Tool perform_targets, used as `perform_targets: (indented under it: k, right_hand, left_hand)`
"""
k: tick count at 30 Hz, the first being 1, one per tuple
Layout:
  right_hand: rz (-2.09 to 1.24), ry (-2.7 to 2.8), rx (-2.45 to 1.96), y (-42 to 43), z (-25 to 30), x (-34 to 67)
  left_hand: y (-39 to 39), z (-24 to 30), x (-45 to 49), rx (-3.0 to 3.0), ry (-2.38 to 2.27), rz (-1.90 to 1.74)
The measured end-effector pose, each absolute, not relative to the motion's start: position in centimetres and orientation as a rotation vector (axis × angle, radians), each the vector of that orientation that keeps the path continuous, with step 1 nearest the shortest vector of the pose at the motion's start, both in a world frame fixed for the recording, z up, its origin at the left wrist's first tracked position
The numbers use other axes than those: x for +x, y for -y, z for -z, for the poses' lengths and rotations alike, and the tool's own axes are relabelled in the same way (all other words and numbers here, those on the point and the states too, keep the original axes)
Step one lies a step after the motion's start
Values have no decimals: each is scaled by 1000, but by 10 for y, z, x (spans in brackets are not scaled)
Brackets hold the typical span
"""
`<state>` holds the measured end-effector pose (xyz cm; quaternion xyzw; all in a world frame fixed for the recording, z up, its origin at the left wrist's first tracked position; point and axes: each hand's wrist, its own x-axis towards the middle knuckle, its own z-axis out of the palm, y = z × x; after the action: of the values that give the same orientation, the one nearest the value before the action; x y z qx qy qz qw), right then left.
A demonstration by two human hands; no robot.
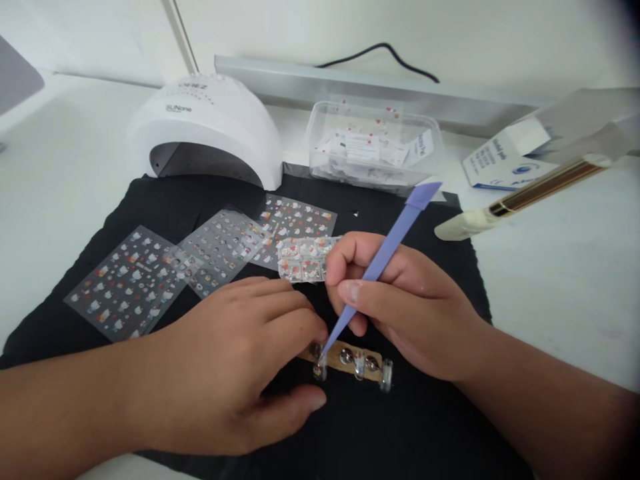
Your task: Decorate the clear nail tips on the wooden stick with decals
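In my right hand (400,300) is a purple plastic cuticle pusher (387,250), pinched like a pen. Its narrow tip points down at a small clear nail tip (320,370), which bears a dark sticker or decoration. That nail tip sits on a wooden strip (333,357) with round metal studs. Farther right on the strip are a decorated nail tip (359,365) and a plain clear one (387,375). My left hand (235,363) curls its fingers over the strip's left end, with the thumb apart below; that end is hidden.
Several nail sticker sheets (130,283) and a clear compartment case of small decorations (303,260) lie on the black cloth (400,433). Behind are a white nail lamp (215,120), a clear plastic bin (325,160), a white box (507,157) and a gold-handled brush (545,187).
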<state>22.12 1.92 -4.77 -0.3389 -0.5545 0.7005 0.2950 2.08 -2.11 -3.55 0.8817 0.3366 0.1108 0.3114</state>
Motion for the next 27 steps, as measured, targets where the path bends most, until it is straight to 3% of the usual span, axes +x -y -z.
perform_targets:
  k: [27]
  right_hand:
    - [-1848, 1490, -876, -19, 48, 221]
  left_hand:
    - [23, 35, 24, 2383, -875, -323]
